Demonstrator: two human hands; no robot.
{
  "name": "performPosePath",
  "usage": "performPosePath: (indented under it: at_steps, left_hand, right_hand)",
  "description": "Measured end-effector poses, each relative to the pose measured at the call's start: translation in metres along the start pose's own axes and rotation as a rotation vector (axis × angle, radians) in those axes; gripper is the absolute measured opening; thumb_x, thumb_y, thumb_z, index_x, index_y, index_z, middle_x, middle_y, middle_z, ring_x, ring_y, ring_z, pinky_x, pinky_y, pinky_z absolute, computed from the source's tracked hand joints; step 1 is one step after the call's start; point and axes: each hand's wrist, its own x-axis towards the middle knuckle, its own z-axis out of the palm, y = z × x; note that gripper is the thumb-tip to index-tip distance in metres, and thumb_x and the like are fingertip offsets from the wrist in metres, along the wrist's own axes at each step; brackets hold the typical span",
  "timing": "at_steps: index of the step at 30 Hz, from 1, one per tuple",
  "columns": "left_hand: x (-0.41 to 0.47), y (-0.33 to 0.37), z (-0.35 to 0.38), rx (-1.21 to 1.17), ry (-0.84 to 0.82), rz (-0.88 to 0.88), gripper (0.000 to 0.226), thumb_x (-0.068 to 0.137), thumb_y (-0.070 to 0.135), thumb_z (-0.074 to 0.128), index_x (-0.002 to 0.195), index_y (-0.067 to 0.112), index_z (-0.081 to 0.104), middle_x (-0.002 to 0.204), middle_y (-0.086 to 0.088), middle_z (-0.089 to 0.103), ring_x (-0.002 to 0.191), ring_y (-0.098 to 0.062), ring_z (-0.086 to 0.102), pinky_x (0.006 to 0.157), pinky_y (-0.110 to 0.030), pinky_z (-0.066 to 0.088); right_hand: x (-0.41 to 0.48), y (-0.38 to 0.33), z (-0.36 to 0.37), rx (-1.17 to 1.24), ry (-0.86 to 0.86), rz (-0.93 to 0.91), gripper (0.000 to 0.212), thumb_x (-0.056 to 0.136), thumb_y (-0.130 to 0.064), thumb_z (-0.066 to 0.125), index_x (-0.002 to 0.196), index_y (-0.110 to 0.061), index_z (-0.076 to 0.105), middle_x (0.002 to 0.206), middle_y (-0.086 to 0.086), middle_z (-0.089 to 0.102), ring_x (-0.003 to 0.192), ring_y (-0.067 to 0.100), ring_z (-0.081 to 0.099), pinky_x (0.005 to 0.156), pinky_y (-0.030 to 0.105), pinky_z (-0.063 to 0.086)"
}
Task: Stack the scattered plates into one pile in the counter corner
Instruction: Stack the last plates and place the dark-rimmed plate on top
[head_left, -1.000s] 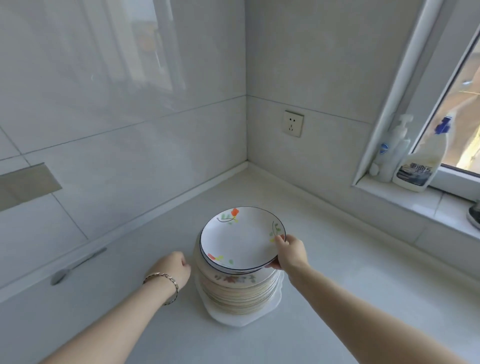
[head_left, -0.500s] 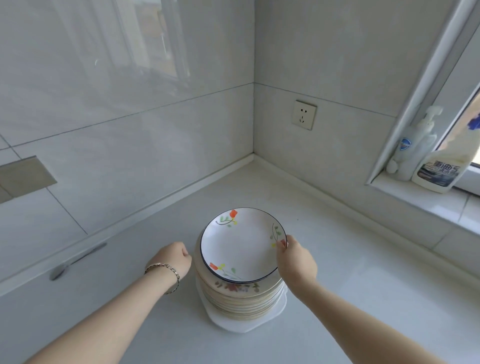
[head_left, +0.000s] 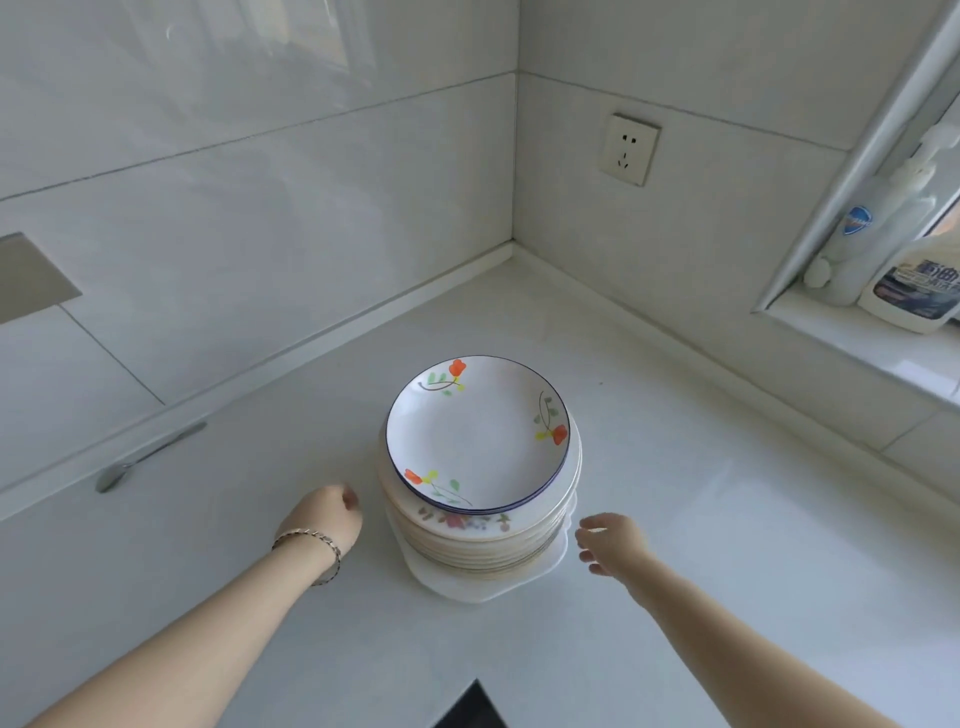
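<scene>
A pile of several plates (head_left: 483, 540) stands on the white counter (head_left: 727, 519), in front of the wall corner. Its top plate (head_left: 478, 436) is white with a blue rim and orange flowers, and it lies flat on the pile. A wider white plate (head_left: 519, 584) sits at the bottom. My left hand (head_left: 327, 517), with a bracelet on the wrist, is a loose fist just left of the pile and holds nothing. To the right of the pile, my right hand (head_left: 610, 540) hovers with fingers apart, clear of the plates.
A metal spoon (head_left: 148, 457) lies on the counter by the left wall. Two bottles (head_left: 883, 249) stand on the window ledge at the right. A wall socket (head_left: 628, 148) is right of the corner. A dark edge (head_left: 470, 709) shows at the counter's near side.
My right hand has let go of the flowered plate, which now rests on the pile, and has drawn back to the right. The left hand stays beside the pile.
</scene>
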Motion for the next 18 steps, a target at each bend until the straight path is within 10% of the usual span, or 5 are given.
performPosePath:
  at_steps: [5, 12, 18]
  left_hand:
    - [0.003, -0.015, 0.045, -0.257, -0.196, -0.129, 0.019, 0.089, 0.004, 0.038, 0.094, 0.008, 0.056, 0.093, -0.016, 0.064, 0.092, -0.035, 0.068, 0.062, -0.027, 0.045]
    - [0.020, -0.006, 0.068, -0.723, -0.440, -0.312, 0.037, 0.091, -0.006, 0.046, 0.127, 0.001, 0.048, 0.081, -0.010, 0.063, 0.040, -0.010, 0.060, 0.045, -0.023, 0.047]
    - [0.034, -0.005, 0.085, -0.845, -0.502, -0.347, 0.019, 0.090, -0.008, 0.049, 0.104, 0.004, 0.052, 0.072, -0.008, 0.060, 0.061, -0.020, 0.060, 0.062, -0.036, 0.054]
  right_hand:
    - [0.009, 0.010, 0.027, 0.095, -0.144, 0.109, 0.033, 0.094, -0.009, 0.046, 0.125, -0.002, 0.050, 0.069, 0.006, 0.056, 0.058, 0.014, 0.056, 0.054, 0.020, 0.050]
    - [0.018, 0.014, 0.052, 0.446, 0.010, 0.271, 0.048, 0.091, -0.001, 0.054, 0.134, -0.001, 0.034, 0.122, 0.026, 0.055, 0.062, 0.020, 0.058, 0.036, 0.016, 0.050]
    - [0.016, 0.026, 0.056, 0.657, -0.044, 0.248, 0.030, 0.090, 0.004, 0.053, 0.119, 0.008, 0.056, 0.081, 0.013, 0.065, 0.046, 0.010, 0.067, 0.046, 0.017, 0.055]
